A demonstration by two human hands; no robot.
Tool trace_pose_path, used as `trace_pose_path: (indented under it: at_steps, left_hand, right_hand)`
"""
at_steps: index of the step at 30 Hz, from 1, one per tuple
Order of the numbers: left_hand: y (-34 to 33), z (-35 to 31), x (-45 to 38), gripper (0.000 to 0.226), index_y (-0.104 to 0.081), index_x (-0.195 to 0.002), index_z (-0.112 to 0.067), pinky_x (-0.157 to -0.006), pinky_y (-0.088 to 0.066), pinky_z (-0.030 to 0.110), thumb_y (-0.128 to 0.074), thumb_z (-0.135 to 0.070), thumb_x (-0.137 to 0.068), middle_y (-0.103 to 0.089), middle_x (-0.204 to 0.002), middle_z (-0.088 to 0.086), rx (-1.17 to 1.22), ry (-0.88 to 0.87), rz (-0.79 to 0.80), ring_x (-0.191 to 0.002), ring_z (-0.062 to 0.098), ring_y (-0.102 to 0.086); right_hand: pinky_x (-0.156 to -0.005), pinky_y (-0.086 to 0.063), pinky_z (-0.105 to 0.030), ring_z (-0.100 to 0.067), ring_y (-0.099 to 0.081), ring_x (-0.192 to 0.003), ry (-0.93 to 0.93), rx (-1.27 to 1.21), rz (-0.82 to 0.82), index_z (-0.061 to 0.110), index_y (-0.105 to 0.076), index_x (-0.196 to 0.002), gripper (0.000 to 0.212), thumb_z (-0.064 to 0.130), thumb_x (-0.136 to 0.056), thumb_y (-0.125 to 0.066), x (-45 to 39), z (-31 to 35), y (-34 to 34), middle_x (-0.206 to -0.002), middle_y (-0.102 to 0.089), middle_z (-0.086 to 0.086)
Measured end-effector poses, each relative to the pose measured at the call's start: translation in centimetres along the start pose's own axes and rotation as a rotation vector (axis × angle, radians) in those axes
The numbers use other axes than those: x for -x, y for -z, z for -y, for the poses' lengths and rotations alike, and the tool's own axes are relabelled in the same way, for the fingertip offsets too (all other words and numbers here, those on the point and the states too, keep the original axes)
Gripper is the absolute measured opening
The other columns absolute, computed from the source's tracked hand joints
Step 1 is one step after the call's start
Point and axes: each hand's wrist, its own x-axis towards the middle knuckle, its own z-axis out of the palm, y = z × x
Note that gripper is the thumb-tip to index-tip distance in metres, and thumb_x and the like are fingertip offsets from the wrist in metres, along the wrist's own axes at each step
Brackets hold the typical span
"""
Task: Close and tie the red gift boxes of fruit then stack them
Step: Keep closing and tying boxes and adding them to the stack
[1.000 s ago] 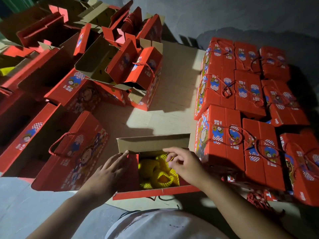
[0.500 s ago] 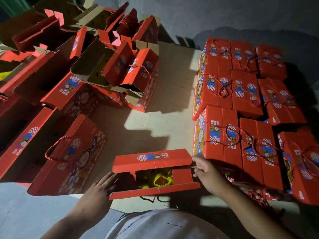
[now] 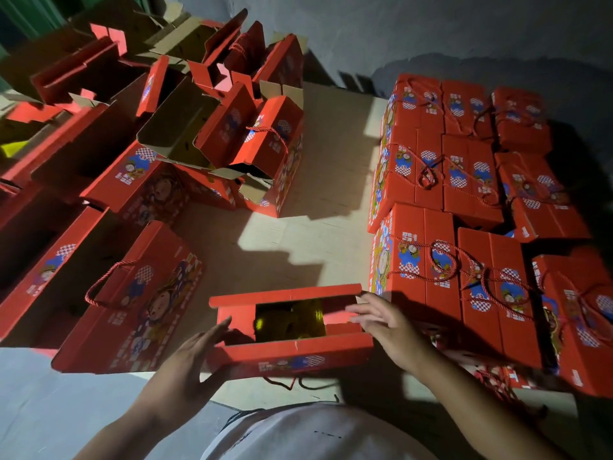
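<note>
Fingers: both hands have straight, spread fingers and hold nothing; the left hand lies flat against the left end of the red cardboard gift box with a cartoon picture, and the right hand reaches over its right end flap.
Why held so: I think the flat hands are pushing the side flaps down so the long flaps can shut.
Box: it sits at the near edge of the pale wooden board, partly shut, with a gap in the top.
Fruit: yellow fruit in net sleeves shows through the gap.
Rope: a red cord hangs loose under the near side, not yet tied.
Done boxes: closed, tied red boxes sit packed together at the right edge, likely to keep them tidy.
Waiting boxes: open red boxes crowd the left side and far left corner.
Room: dark, with a grey wall behind.
</note>
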Motion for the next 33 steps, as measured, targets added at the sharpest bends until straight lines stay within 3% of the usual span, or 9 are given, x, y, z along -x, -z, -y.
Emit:
trace_pose_path:
  at_steps: [4, 7, 9, 12, 15, 19, 26, 31, 33]
  left_hand:
    - [-0.9, -0.3, -0.7, 0.067, -0.045, -0.145, -0.038, -0.08, -0.05, 0.029, -0.077, -0.035, -0.086, -0.059, -0.131, -0.018, -0.03, 0.085, -0.111, -0.111, 0.016, -0.065]
    - [-1.3, -1.3, -1.6, 0.052, -0.05, -0.135, -0.041, -0.075, -0.052, 0.03, -0.072, -0.031, -0.09, -0.05, -0.136, -0.019, -0.112, 0.042, -0.129, -0.112, 0.014, -0.058]
    - [-1.5, -1.7, -2.1, 0.036, -0.058, -0.127, -0.034, -0.08, -0.056, 0.034, -0.059, -0.043, -0.092, -0.046, -0.138, -0.011, -0.235, -0.062, -0.125, -0.118, 0.018, -0.054]
    - [-1.8, -1.7, -2.2, 0.069, -0.06, -0.13, -0.025, -0.089, -0.056, 0.042, -0.066, -0.069, -0.078, -0.049, -0.138, -0.004, -0.404, -0.108, -0.005, -0.124, 0.023, -0.052]
    - [-2.4, -2.1, -1.9, 0.107, -0.057, -0.133, -0.015, -0.08, -0.06, 0.044, -0.085, -0.073, -0.047, -0.057, -0.131, 0.004, -0.576, -0.112, 0.081, -0.117, 0.029, -0.058]
    - [-2.6, -2.3, -1.7, 0.101, -0.058, -0.127, -0.017, -0.074, -0.059, 0.041, -0.096, -0.054, -0.042, -0.061, -0.124, 0.002, -0.554, -0.137, 0.028, -0.108, 0.028, -0.061]
    - [-3.7, -1.1, -1.0, 0.083, -0.055, -0.141, -0.021, -0.096, -0.046, 0.043, -0.081, -0.051, -0.068, -0.061, -0.132, -0.003, -0.528, -0.163, -0.027, -0.117, 0.025, -0.057]
    - [-5.5, 0.6, 0.2, 0.076, -0.059, -0.141, -0.008, -0.106, -0.043, 0.054, -0.019, -0.06, -0.103, -0.062, -0.14, 0.007, -0.613, -0.192, -0.072, -0.129, 0.029, -0.058]
    - [-6.1, 0.6, 0.7, 0.077, -0.053, -0.146, -0.006, -0.109, -0.038, 0.056, -0.021, -0.061, -0.102, -0.056, -0.147, 0.008, -0.615, -0.173, -0.042, -0.134, 0.03, -0.055]
  right_hand:
    - [-0.078, -0.044, -0.003, 0.015, -0.063, -0.09, 0.068, -0.007, -0.085, 0.028, -0.068, -0.1, 0.018, 0.012, -0.102, -0.061, 0.3, -0.1, -0.7, -0.092, -0.073, 0.015]
    - [-0.089, -0.037, 0.001, 0.018, -0.053, -0.112, 0.106, 0.126, -0.017, 0.043, -0.06, -0.12, 0.037, 0.021, -0.094, -0.073, 0.9, -0.5, -1.4, -0.116, -0.064, 0.032]
    - [-0.102, -0.032, -0.004, 0.01, -0.045, -0.121, 0.196, 0.416, -0.001, 0.042, -0.055, -0.131, 0.053, 0.034, -0.085, -0.081, 0.9, -0.7, -1.7, -0.129, -0.049, 0.023]
    - [-0.112, -0.026, -0.018, -0.004, -0.035, -0.127, 0.312, 0.741, 0.033, 0.035, -0.051, -0.138, 0.073, 0.055, -0.075, -0.08, 1.0, -0.9, -2.2, -0.132, -0.037, 0.011]
    - [-0.114, -0.031, -0.034, -0.016, -0.032, -0.135, 0.334, 0.982, 0.044, 0.035, -0.042, -0.144, 0.081, 0.062, -0.075, -0.075, 0.9, -1.4, -2.8, -0.138, -0.04, 0.006]
    - [-0.114, -0.03, -0.037, -0.017, -0.036, -0.136, 0.34, 1.042, 0.035, 0.035, -0.041, -0.147, 0.08, 0.062, -0.078, -0.071, 0.9, -1.8, -2.9, -0.139, -0.045, 0.009]
    - [-0.114, -0.029, -0.031, -0.012, -0.042, -0.13, 0.402, 1.016, 0.007, 0.038, -0.048, -0.143, 0.077, 0.066, -0.075, -0.07, 0.7, -2.2, -2.6, -0.133, -0.054, 0.016]
    - [-0.109, -0.044, -0.037, -0.012, -0.046, -0.133, 0.437, 1.052, -0.01, 0.035, -0.049, -0.144, 0.069, 0.07, -0.084, -0.056, 1.5, -3.4, -2.4, -0.137, -0.055, 0.019]
    - [-0.111, -0.042, -0.037, -0.013, -0.04, -0.14, 0.413, 1.076, 0.011, 0.033, -0.039, -0.154, 0.07, 0.068, -0.094, -0.046, 2.0, -4.6, -2.6, -0.148, -0.047, 0.016]
